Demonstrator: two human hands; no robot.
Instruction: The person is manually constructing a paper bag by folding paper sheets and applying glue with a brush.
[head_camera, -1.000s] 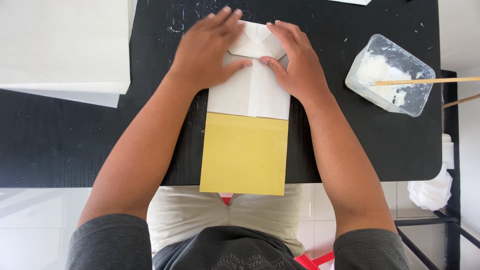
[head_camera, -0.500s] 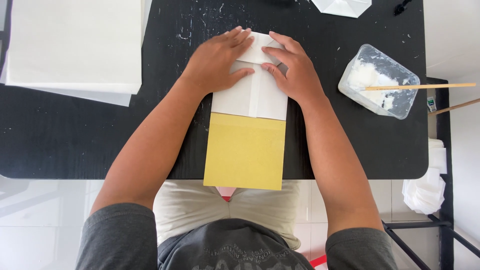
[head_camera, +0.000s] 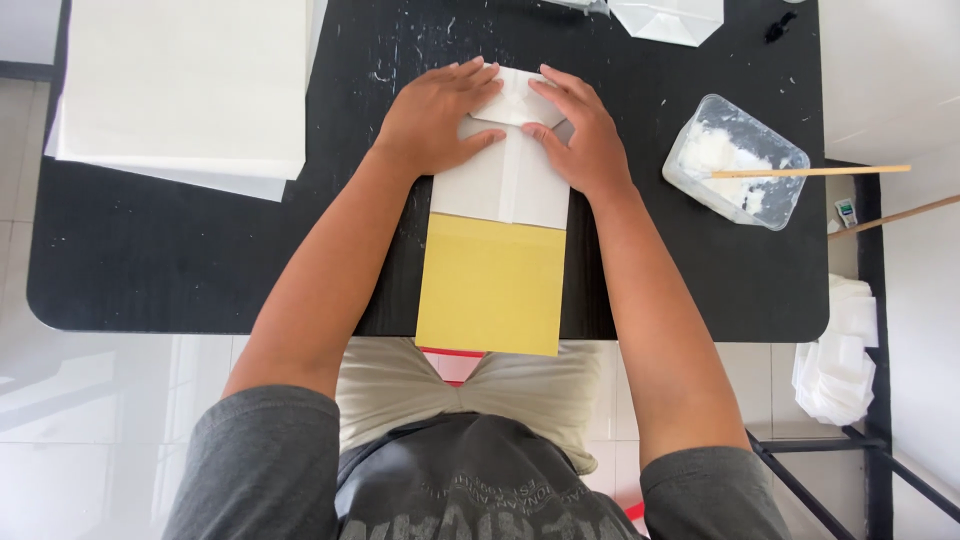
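A folded white paper piece (head_camera: 500, 185) lies on the black table (head_camera: 200, 260), with a yellow card (head_camera: 492, 283) sticking out from under it toward me and over the table's near edge. My left hand (head_camera: 432, 120) rests flat on the paper's upper left part. My right hand (head_camera: 580, 135) presses on the upper right, fingers pointing inward at the folded flap at the paper's far end. Both hands lie palm down with fingers together on the paper.
A stack of white paper sheets (head_camera: 180, 85) covers the table's far left. A clear plastic tub of white paste (head_camera: 735, 160) with a wooden stick (head_camera: 810, 172) stands at the right. A folded white paper shape (head_camera: 668, 18) sits at the far edge. More white pieces (head_camera: 835, 350) lie on a rack at the right.
The view has shifted slightly, so everything sits a little lower in the frame. My hands stay pressed on the paper's far end, with only small finger movement.
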